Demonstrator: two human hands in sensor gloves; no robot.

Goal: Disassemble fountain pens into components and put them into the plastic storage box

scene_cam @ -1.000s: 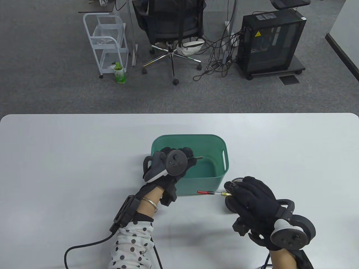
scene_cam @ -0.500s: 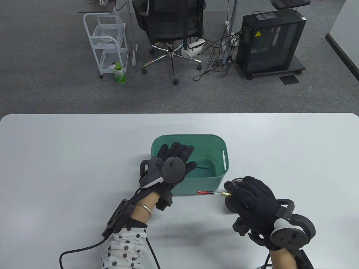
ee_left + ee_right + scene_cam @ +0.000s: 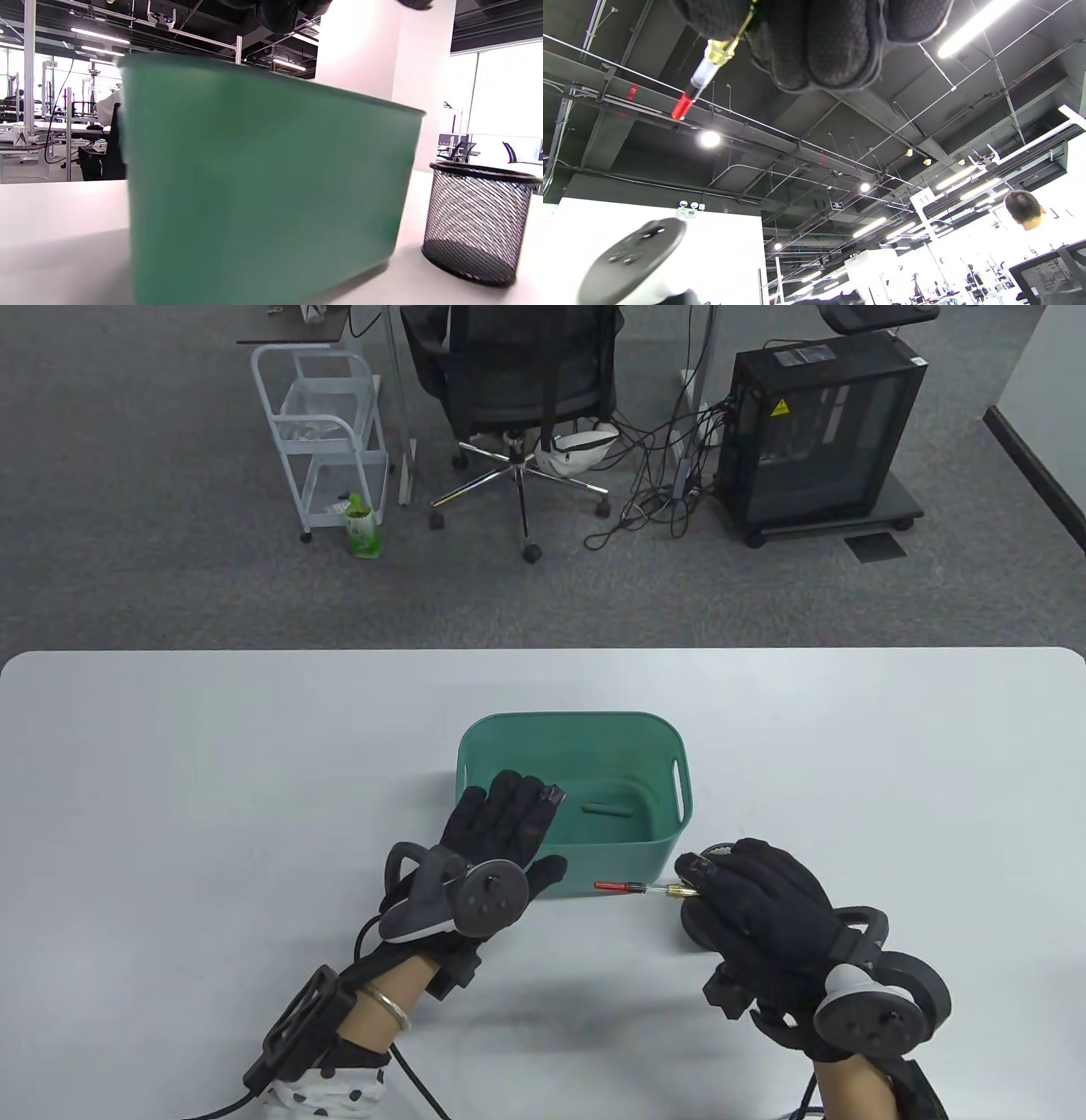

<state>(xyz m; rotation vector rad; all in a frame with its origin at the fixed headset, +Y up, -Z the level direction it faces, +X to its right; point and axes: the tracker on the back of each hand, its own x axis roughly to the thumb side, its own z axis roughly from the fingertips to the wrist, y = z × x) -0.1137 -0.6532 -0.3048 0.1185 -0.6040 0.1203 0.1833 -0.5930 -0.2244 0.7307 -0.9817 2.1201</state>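
Note:
The green plastic storage box (image 3: 570,718) stands mid-table, and a green pen part (image 3: 607,809) lies on its floor. My left hand (image 3: 507,819) hovers flat over the box's near-left corner with straight fingers and holds nothing. Right of the box, my right hand (image 3: 740,891) grips a pen's inner section (image 3: 635,887), which has a gold ring, a clear tube and a red end pointing left toward the box. In the right wrist view this section (image 3: 701,75) sticks out from my curled fingers (image 3: 823,42). The box wall (image 3: 271,182) fills the left wrist view.
A black mesh pen cup (image 3: 478,224) stands just right of the box, mostly hidden under my right hand in the table view (image 3: 711,848). Beyond the table's far edge are an office chair (image 3: 517,381), a white cart (image 3: 327,432) and a computer case (image 3: 819,432).
My left hand let a pen part go into the box, opened flat and drew back toward the near edge. My right hand stayed put, still holding the inner section.

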